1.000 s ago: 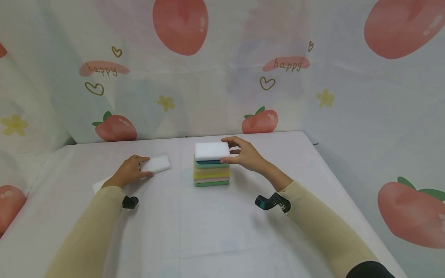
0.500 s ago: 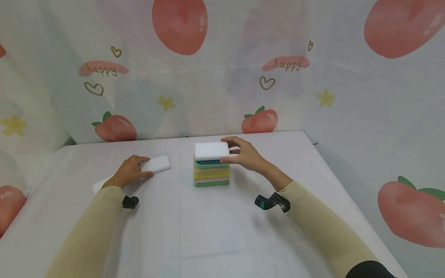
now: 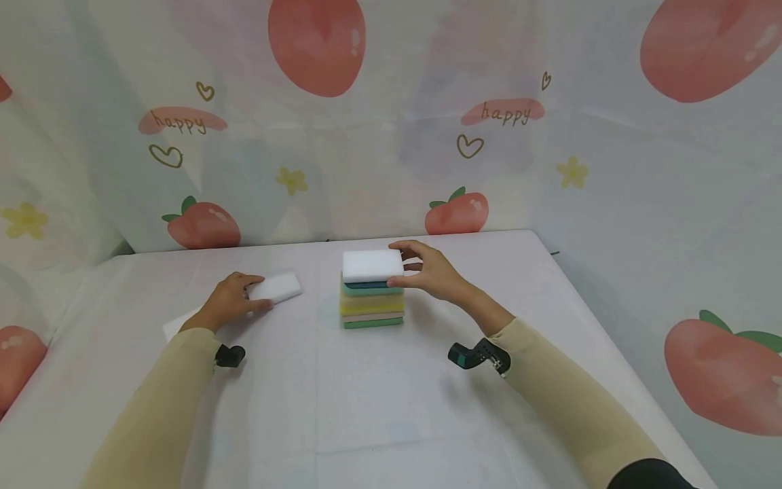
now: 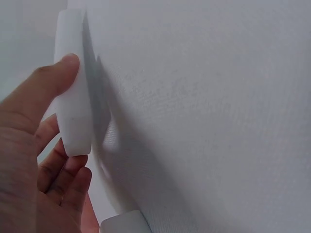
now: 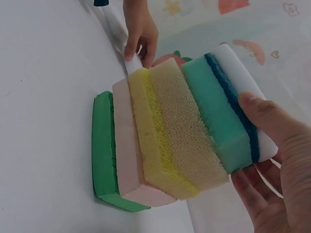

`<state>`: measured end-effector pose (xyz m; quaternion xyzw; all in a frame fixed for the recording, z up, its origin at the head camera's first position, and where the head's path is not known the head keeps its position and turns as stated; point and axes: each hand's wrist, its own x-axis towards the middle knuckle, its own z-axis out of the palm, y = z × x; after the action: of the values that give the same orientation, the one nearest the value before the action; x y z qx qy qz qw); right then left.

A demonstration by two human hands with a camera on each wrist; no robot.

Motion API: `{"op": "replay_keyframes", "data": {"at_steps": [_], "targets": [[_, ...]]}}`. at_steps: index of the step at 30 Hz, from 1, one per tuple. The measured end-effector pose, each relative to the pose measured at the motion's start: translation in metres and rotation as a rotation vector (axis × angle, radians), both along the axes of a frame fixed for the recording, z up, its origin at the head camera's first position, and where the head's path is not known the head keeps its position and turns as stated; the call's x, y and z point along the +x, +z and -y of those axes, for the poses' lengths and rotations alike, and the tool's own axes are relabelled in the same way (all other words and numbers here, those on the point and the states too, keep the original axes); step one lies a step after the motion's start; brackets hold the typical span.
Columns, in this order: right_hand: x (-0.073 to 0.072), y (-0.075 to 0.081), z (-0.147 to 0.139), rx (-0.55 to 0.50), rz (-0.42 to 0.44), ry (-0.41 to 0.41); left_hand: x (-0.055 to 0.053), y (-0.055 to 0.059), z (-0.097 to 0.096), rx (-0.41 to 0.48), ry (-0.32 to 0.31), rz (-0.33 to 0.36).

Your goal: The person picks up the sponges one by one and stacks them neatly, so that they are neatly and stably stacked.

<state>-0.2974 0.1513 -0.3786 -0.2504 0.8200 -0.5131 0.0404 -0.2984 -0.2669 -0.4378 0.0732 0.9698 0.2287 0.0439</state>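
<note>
A stack of sponges (image 3: pixel 372 305) stands on the table, green at the bottom, then pink, yellow, beige and turquoise with a dark blue scouring layer. On top lies a white sponge (image 3: pixel 373 265), pinched at its right end by my right hand (image 3: pixel 435 273). In the right wrist view, the thumb (image 5: pixel 252 104) lies along the white sponge's edge beside the blue layer. Left of the stack, my left hand (image 3: pixel 227 301) grips another white sponge (image 3: pixel 280 287) between thumb and fingers. The left wrist view shows that white sponge (image 4: pixel 72 104) from its narrow side.
Behind the left wrist, a further white block (image 3: pixel 175 327) lies on the table, partly hidden by the hand and sleeve. The white-covered table (image 3: pixel 379 401) ends at a patterned backdrop (image 3: pixel 379 156) behind the stack and has a right edge.
My left hand has shifted very slightly to the right with the white sponge in the last half second. The right hand and the stack stay where they were.
</note>
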Motion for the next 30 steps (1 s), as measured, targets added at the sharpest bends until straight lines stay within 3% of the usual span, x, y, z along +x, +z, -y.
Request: {"op": "replay_keyframes", "data": {"at_steps": [6, 30], "targets": [[-0.001, 0.000, 0.000, 0.001, 0.003, 0.000, -0.002, -0.001, 0.000, 0.017, 0.002, -0.005], [-0.001, -0.001, 0.000, 0.029, -0.007, -0.011, -0.006, 0.012, -0.013, 0.116, 0.007, -0.063]]}}
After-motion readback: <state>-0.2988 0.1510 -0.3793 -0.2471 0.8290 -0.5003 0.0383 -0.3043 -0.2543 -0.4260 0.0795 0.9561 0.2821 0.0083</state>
